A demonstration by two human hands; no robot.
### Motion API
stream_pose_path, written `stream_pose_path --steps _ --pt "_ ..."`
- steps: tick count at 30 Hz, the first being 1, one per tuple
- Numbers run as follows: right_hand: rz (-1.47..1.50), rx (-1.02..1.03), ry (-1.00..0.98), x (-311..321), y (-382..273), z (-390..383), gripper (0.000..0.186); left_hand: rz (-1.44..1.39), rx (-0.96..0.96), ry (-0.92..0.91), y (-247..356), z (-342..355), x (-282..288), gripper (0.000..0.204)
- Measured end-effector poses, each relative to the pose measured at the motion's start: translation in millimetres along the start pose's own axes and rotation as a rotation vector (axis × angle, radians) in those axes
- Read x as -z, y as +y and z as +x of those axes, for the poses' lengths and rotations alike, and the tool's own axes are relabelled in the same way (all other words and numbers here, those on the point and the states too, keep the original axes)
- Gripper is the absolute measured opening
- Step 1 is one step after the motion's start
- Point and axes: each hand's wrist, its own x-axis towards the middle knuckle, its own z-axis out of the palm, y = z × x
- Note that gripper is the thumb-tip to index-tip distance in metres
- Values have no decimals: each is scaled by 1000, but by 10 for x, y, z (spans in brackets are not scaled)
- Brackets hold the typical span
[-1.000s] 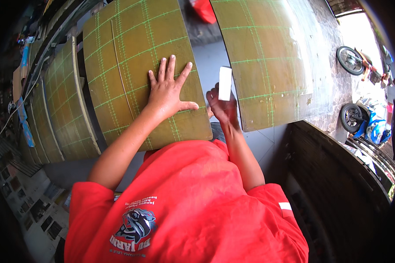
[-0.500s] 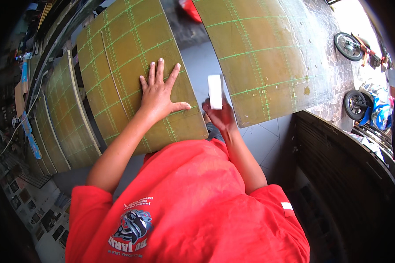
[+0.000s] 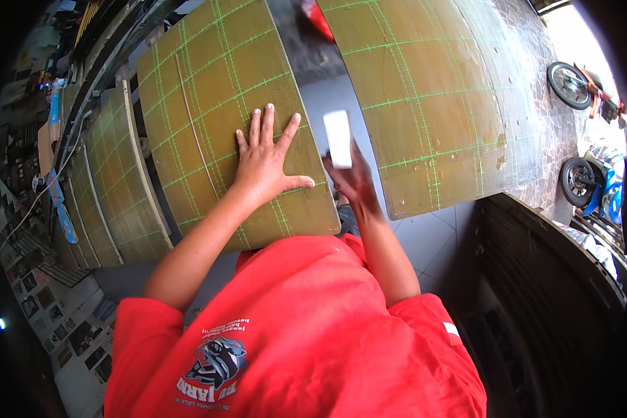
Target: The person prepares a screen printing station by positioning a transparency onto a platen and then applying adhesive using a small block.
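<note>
My left hand [image 3: 266, 164] lies flat with fingers spread on an olive-brown board [image 3: 202, 90] marked with a green grid. Beside that board's right edge, my right hand [image 3: 355, 180] is closed around a white rectangular block [image 3: 338, 139], held upright in the gap between two boards. Its fingers are partly hidden and in shadow. Whether the block touches the board's edge, I cannot tell. To the right of the gap is a second green-gridded board [image 3: 418, 97], with worn patches on its surface.
More gridded boards [image 3: 115, 167] stand at the left. A dark slatted panel [image 3: 536, 279] rises at the lower right. Past the right board, motorbike wheels [image 3: 570, 85] show on stone-patterned paving. A red thing [image 3: 318, 19] is at the gap's far end.
The whole view has shifted slightly. My right hand and the white block have moved a little farther along the gap and nearer the left board's edge. My left hand stays on the board.
</note>
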Motion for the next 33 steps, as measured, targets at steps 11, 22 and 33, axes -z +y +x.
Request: stream_pose_path --steps 11,22,33 --pt "-43 99 -21 -152 -51 484 45 -59 -41 41 -8 44 -17 126" --pt "-41 139 40 -146 -78 429 46 -56 -34 38 -15 29 -16 126" --pt "-80 64 20 -191 -48 170 52 -50 -31 42 -38 1 -22 125"
